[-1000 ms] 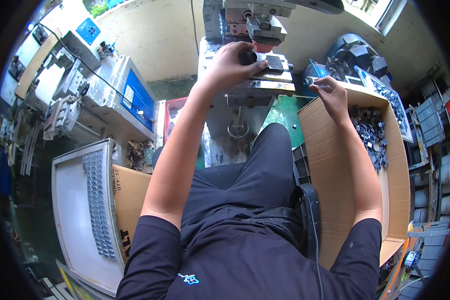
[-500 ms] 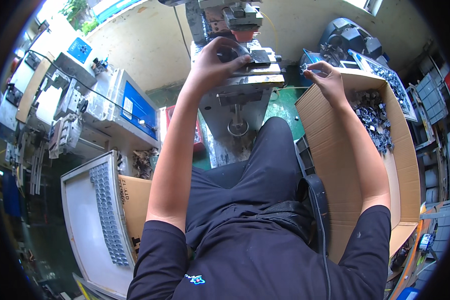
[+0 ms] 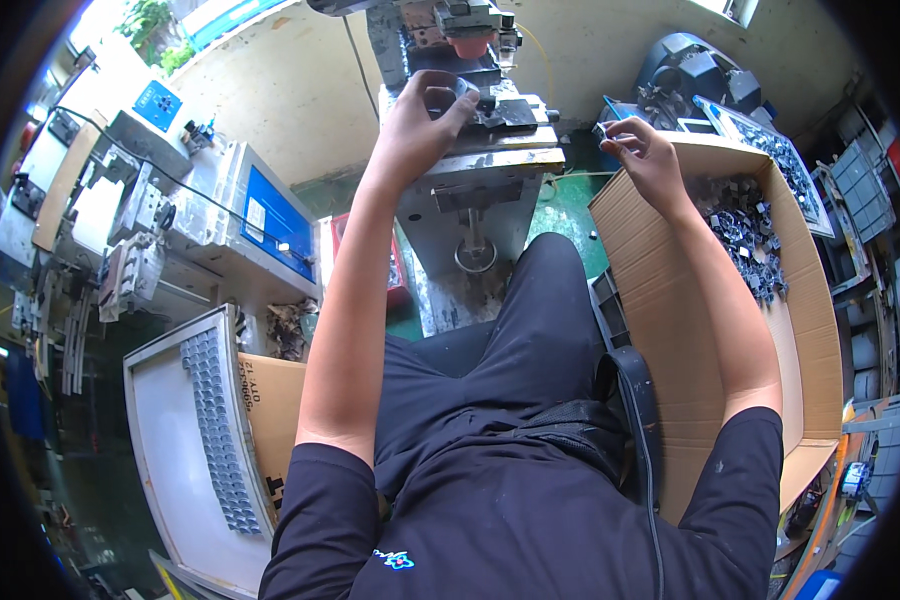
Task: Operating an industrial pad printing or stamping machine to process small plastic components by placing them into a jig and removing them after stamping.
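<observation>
At the machine (image 3: 478,165) in front of me, my left hand (image 3: 420,130) pinches a small shiny metal piece (image 3: 463,88) between thumb and fingers. It is just left of the dark block (image 3: 511,112) on the machine's bed, below the red part (image 3: 472,46) of the machine's head. Over the left rim of the cardboard box, my right hand (image 3: 647,162) is closed on another small metal piece (image 3: 600,131) at its fingertips. The exact shape of both pieces is too small to make out.
The large cardboard box (image 3: 660,330) at my right holds many small metal pieces (image 3: 745,240). At my left, a white tray (image 3: 165,430) carries rows of grey pieces (image 3: 218,430). A metal cabinet with a blue panel (image 3: 275,232) stands beyond it.
My left hand has drawn back a little to the left from the dark block, and a metal piece now shows in its fingers. My right hand has shifted slightly left and up.
</observation>
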Demonstrator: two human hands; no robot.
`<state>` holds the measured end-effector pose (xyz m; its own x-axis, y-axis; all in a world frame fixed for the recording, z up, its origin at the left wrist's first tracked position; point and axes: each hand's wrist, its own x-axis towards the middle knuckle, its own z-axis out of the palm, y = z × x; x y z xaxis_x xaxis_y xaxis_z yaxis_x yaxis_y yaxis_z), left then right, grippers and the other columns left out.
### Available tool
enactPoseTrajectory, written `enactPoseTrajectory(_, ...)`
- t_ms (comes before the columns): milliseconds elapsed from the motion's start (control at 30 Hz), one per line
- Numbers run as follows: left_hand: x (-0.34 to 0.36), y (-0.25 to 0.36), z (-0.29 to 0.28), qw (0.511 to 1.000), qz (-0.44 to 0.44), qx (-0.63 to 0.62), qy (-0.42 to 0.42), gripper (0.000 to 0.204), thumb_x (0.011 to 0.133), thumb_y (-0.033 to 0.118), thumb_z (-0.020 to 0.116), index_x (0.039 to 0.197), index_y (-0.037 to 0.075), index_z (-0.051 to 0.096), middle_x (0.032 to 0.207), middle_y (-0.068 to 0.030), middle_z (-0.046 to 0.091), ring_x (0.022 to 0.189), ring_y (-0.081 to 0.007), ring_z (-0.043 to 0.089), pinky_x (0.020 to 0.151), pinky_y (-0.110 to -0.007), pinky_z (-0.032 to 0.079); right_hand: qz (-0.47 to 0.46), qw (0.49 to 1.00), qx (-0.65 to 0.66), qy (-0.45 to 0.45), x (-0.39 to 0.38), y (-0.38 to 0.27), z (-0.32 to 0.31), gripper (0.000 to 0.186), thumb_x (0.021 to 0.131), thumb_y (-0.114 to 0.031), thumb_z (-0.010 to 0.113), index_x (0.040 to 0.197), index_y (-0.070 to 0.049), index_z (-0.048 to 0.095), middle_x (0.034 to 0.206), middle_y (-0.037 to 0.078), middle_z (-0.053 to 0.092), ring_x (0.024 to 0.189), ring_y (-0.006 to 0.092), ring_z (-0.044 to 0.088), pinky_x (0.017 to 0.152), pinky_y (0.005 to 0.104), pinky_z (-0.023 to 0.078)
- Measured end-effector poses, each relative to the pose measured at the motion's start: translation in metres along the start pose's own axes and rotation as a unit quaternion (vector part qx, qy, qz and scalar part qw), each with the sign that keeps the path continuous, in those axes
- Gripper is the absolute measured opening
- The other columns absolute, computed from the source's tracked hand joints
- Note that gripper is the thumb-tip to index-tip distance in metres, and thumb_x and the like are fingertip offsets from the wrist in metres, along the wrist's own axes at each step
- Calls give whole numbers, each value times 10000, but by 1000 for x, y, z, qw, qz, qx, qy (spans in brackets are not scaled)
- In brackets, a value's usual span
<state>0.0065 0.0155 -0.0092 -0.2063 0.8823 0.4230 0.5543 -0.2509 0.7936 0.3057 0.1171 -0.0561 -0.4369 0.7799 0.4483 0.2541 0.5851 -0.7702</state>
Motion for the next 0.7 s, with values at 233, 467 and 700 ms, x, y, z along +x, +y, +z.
enactPoseTrajectory(233,2,-3,-2,1000,-2,-8,29,458,908,386,579,1145,-2,527,1005,-136,660,910,-151,609,820,-272,454,-113,990,-74,41,16,-47,17,195,778,-84,716,956,-48,645,962,48,681,829,136,663,685,256,512)
enactPoseTrajectory(467,2,-3,-3,999,-21,-30,36,423,926,345,558,1143,-16,515,973,-129,668,876,-139,612,794,-256,455,-210,976,-51,-21,50,-107,72,182,741,-142,750,883,-55,677,905,42,700,825,156,658,675,280,496)
enactPoseTrajectory(700,1,0,-1,997,-32,-61,37,511,889,386,583,1156,-43,506,1040,-203,639,974,-273,625,851,-348,478,-168,981,-59,-75,64,-104,86,152,727,-82,732,841,-6,667,816,98,675,719,216,643,701,323,493)
